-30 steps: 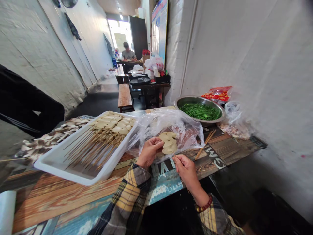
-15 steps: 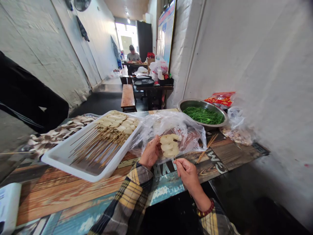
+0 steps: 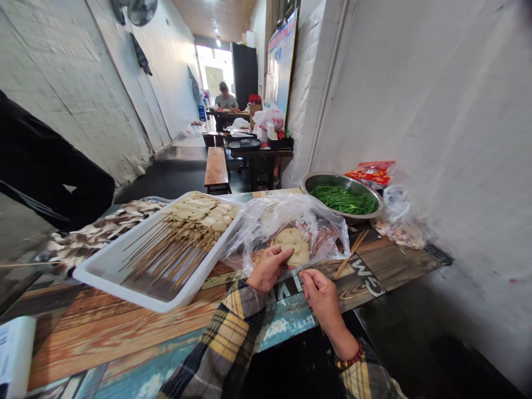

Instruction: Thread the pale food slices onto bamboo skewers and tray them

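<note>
My left hand (image 3: 269,268) is closed on a stack of pale round food slices (image 3: 294,245) threaded on a thin bamboo skewer (image 3: 311,303). My right hand (image 3: 321,292) pinches the skewer's lower part; the stick runs down past my wrist. Both hands are over the table's front edge, just in front of a crumpled clear plastic bag (image 3: 286,219). To the left stands a white tray (image 3: 112,271) holding several finished skewers (image 3: 183,235) of the same slices.
A metal bowl of green stems (image 3: 343,198) sits at the back right, with red and clear bags (image 3: 376,172) by the wall. Loose skewers (image 3: 351,246) lie right of the bag. Mushroom skewers (image 3: 93,233) lie left of the tray. A person in dark clothing (image 3: 37,166) sits at left; another sits far down the room.
The slices and my left hand have dropped slightly toward the table, and my right hand has slid a little lower along the skewer. The view has shifted a bit.
</note>
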Demonstrator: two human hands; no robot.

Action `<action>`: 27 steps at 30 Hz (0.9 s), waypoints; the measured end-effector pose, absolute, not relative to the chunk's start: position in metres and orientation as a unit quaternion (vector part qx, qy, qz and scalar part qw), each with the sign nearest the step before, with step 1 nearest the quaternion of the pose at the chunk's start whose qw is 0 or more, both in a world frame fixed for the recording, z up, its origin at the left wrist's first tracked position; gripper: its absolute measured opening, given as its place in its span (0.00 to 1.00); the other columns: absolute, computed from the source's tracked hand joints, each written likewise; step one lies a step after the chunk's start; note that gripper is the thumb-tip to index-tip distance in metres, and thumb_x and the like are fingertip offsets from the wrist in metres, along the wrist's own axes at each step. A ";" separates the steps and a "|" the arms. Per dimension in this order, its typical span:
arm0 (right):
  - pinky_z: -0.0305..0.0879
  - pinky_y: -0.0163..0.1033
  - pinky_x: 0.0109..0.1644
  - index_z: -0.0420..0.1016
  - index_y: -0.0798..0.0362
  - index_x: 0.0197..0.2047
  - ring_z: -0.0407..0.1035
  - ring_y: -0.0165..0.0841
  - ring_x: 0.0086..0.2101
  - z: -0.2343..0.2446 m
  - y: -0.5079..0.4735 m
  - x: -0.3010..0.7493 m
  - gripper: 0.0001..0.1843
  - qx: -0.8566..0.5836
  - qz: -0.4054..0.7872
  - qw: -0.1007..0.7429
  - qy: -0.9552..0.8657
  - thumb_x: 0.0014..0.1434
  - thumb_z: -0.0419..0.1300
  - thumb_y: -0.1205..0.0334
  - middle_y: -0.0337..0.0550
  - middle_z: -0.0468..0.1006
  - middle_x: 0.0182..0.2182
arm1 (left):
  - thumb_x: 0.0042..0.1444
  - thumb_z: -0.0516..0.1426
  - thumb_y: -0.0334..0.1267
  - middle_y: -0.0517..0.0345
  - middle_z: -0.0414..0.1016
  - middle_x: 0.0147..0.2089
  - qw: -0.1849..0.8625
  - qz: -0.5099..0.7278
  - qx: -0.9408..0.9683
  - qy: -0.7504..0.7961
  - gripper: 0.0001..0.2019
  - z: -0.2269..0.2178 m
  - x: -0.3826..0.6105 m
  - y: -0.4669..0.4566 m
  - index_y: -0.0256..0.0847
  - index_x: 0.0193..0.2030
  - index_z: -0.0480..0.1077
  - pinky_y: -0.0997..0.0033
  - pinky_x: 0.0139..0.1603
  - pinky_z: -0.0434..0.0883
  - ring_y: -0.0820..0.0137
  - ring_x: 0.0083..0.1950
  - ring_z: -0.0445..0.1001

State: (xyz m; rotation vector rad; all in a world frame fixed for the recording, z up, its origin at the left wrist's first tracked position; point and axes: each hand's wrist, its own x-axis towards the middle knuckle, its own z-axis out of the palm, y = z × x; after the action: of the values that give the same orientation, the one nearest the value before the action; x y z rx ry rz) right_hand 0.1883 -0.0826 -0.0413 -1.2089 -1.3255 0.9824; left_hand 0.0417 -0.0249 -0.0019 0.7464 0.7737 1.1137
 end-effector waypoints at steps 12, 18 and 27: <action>0.54 0.30 0.22 0.75 0.56 0.32 0.56 0.25 0.17 -0.039 -0.084 0.187 0.18 -0.492 0.394 0.486 -0.605 0.62 0.55 0.50 0.31 0.62 0.15 | 0.38 0.70 0.40 0.52 0.80 0.33 0.717 0.551 0.285 0.317 0.19 -0.003 0.044 -0.024 0.34 0.37 0.76 0.72 0.35 0.72 0.68 0.34 0.77; 0.55 0.31 0.22 0.76 0.56 0.35 0.57 0.26 0.17 -0.033 -0.086 0.187 0.17 -0.493 0.391 0.467 -0.621 0.63 0.55 0.51 0.32 0.64 0.15 | 0.38 0.70 0.41 0.55 0.80 0.32 0.687 0.575 0.288 0.338 0.17 0.002 0.042 -0.024 0.36 0.36 0.76 0.72 0.34 0.72 0.68 0.32 0.77; 0.55 0.31 0.23 0.75 0.56 0.34 0.59 0.26 0.17 -0.037 -0.086 0.189 0.17 -0.497 0.383 0.466 -0.624 0.63 0.54 0.52 0.31 0.64 0.14 | 0.39 0.69 0.46 0.53 0.80 0.32 0.676 0.578 0.295 0.349 0.21 0.006 0.038 -0.024 0.36 0.38 0.77 0.70 0.35 0.72 0.63 0.37 0.78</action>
State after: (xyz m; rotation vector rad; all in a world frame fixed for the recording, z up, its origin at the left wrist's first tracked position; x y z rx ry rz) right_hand 0.1890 -0.0859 -0.0366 -1.2210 -1.5315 0.9396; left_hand 0.0383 -0.0242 0.0056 0.6630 0.7839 1.3006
